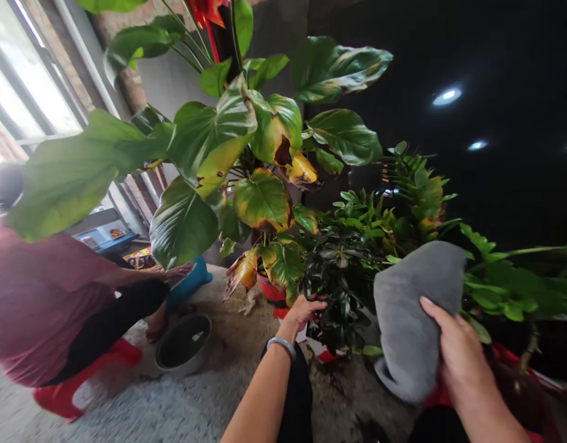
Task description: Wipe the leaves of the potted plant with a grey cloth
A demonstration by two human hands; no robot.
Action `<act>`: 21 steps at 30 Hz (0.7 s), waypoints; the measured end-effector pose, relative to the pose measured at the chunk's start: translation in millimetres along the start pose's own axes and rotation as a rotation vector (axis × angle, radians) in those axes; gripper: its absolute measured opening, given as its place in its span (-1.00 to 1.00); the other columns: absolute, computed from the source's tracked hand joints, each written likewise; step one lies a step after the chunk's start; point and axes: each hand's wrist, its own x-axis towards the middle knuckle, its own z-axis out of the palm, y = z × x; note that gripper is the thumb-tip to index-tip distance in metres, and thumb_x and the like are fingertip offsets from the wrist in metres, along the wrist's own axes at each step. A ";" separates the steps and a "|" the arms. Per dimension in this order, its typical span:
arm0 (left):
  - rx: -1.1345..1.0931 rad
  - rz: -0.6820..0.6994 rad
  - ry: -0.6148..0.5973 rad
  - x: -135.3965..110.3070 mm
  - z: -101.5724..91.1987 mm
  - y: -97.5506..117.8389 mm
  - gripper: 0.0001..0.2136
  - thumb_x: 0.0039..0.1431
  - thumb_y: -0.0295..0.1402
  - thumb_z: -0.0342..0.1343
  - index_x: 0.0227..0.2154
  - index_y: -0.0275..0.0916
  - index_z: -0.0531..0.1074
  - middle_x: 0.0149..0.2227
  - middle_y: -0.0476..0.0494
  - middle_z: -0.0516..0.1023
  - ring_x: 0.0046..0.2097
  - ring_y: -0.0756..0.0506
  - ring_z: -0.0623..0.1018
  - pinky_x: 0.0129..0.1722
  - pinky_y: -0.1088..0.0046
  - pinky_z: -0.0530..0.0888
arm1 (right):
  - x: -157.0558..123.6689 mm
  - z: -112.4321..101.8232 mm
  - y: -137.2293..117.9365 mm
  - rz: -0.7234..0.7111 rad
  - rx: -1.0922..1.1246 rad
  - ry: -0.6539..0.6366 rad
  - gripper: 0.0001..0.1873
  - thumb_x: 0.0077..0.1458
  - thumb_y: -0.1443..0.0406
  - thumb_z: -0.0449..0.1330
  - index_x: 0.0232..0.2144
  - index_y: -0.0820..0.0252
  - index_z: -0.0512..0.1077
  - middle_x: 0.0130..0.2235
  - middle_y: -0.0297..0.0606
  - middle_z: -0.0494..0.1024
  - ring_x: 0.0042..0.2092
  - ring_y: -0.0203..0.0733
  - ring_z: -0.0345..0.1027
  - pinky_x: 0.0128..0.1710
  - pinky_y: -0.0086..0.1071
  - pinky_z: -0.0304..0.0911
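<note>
My right hand [454,351] grips a grey cloth [415,314], holding it up in front of the low green plants [357,246]. My left hand [304,312], with a silver bracelet on the wrist, reaches forward to the dark-leaved plant; its fingers curl at the leaves near a red pot [271,289], and I cannot make out whether they hold anything. A tall plant with big green and yellow-brown leaves [246,154] rises above both hands.
Another person in a dark red shirt [43,301] crouches at the left on a red stool [66,391], one hand on a blue object [191,280]. A round grey bowl [184,344] sits on the floor. Windows at far left.
</note>
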 end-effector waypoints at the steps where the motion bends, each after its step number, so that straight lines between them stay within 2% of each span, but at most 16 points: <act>1: 0.009 0.001 0.006 -1.0 1.2 0.4 -0.67 -0.45 -0.37 0.32 -0.46 -0.31 0.52 -0.54 -0.02 0.48 -0.55 0.05 0.36 -0.58 0.53 0.23 | 1.0 9.7 3.1 0.053 0.077 0.013 -0.76 -0.27 0.30 0.28 -0.41 0.16 0.47 -0.52 -0.31 0.61 -0.29 0.01 0.53 -0.25 -0.23 0.43; 3: 0.034 0.006 0.020 -3.0 3.8 1.0 -0.71 -0.45 -0.38 0.29 -0.50 -0.31 0.50 -0.56 -0.01 0.46 -0.57 0.04 0.35 -0.60 0.53 0.21 | -9.7 23.3 24.2 0.307 0.117 -0.043 -0.81 -0.29 0.33 0.26 -0.46 0.17 0.46 -0.55 -0.30 0.60 -0.27 0.02 0.53 -0.22 -0.22 0.42; 5: 0.059 0.011 0.024 -4.2 5.6 1.6 -0.74 -0.44 -0.39 0.27 -0.52 -0.31 0.49 -0.54 -0.02 0.46 -0.57 0.05 0.35 -0.62 0.53 0.20 | -31.3 22.6 52.8 0.517 0.013 -0.210 -0.79 -0.31 0.28 0.30 -0.49 0.21 0.47 -0.57 -0.24 0.59 -0.30 0.06 0.53 -0.30 -0.22 0.42; 7: 0.056 0.014 0.022 -4.5 6.0 2.4 -0.72 -0.44 -0.40 0.25 -0.49 -0.31 0.51 -0.49 -0.05 0.50 -0.56 0.04 0.36 -0.62 0.52 0.21 | -51.8 10.0 69.3 0.564 -0.117 -0.316 -0.71 -0.35 0.19 0.36 -0.50 0.23 0.49 -0.58 -0.22 0.59 -0.35 0.06 0.53 -0.38 -0.25 0.41; 9: 0.035 0.012 0.023 -4.4 5.4 3.4 -0.67 -0.45 -0.40 0.26 -0.45 -0.31 0.52 -0.45 -0.07 0.52 -0.54 0.04 0.37 -0.60 0.52 0.23 | -60.3 -4.2 61.3 0.501 -0.198 -0.302 -0.64 -0.38 0.13 0.39 -0.48 0.24 0.50 -0.57 -0.23 0.59 -0.39 0.04 0.52 -0.43 -0.26 0.39; 11: 0.026 0.006 0.023 -4.2 4.8 4.7 -0.67 -0.46 -0.40 0.28 -0.45 -0.31 0.53 -0.47 -0.06 0.52 -0.53 0.04 0.37 -0.57 0.52 0.25 | -53.5 -9.4 31.9 0.367 -0.197 -0.185 -0.62 -0.38 0.13 0.38 -0.46 0.24 0.51 -0.54 -0.21 0.60 -0.40 0.05 0.51 -0.42 -0.24 0.40; 14: 0.032 -0.001 0.007 -4.2 5.5 6.0 -0.73 -0.42 -0.41 0.30 -0.50 -0.31 0.51 -0.55 -0.03 0.48 -0.56 0.04 0.35 -0.57 0.51 0.25 | -27.7 6.6 -13.6 0.044 -0.003 0.009 -0.66 -0.33 0.18 0.32 -0.39 0.19 0.50 -0.49 -0.25 0.62 -0.30 0.06 0.52 -0.32 -0.20 0.43; 15: 0.032 -0.001 0.003 -4.3 6.2 6.1 -0.75 -0.42 -0.41 0.30 -0.51 -0.30 0.51 -0.56 -0.02 0.47 -0.56 0.04 0.35 -0.57 0.51 0.25 | -20.4 15.7 -19.7 0.001 0.079 0.022 -0.69 -0.31 0.20 0.30 -0.39 0.16 0.49 -0.49 -0.28 0.62 -0.27 0.05 0.52 -0.28 -0.20 0.44; 16: 0.033 0.000 0.004 -4.5 7.0 5.9 -0.75 -0.41 -0.42 0.30 -0.51 -0.30 0.51 -0.55 -0.03 0.48 -0.57 0.03 0.36 -0.58 0.51 0.25 | -15.9 24.3 -18.9 0.022 0.143 0.005 -0.73 -0.29 0.23 0.28 -0.41 0.15 0.48 -0.50 -0.29 0.62 -0.25 0.04 0.53 -0.25 -0.19 0.44; 17: 0.036 0.001 0.009 -4.8 7.7 5.6 -0.75 -0.42 -0.42 0.29 -0.51 -0.30 0.51 -0.54 -0.03 0.49 -0.56 0.03 0.36 -0.58 0.50 0.25 | -14.7 31.3 -11.2 0.107 0.176 -0.036 -0.78 -0.28 0.25 0.26 -0.44 0.14 0.46 -0.52 -0.29 0.61 -0.24 0.04 0.53 -0.24 -0.18 0.44; 19: 0.036 0.005 0.027 -5.3 8.5 4.8 -0.74 -0.43 -0.43 0.28 -0.51 -0.30 0.52 -0.51 -0.06 0.52 -0.55 0.02 0.38 -0.59 0.51 0.25 | -22.6 35.6 19.9 0.382 0.138 -0.164 -0.85 -0.27 0.25 0.25 -0.52 0.16 0.45 -0.56 -0.24 0.60 -0.24 0.08 0.53 -0.24 -0.15 0.44; 21: 0.036 0.016 0.036 -5.6 8.1 3.9 -0.73 -0.43 -0.43 0.26 -0.49 -0.30 0.53 -0.48 -0.07 0.53 -0.54 0.02 0.38 -0.61 0.52 0.24 | -38.7 25.5 57.0 0.605 0.010 -0.293 -0.82 -0.27 0.21 0.28 -0.55 0.19 0.46 -0.53 -0.17 0.62 -0.22 0.12 0.53 -0.23 -0.13 0.43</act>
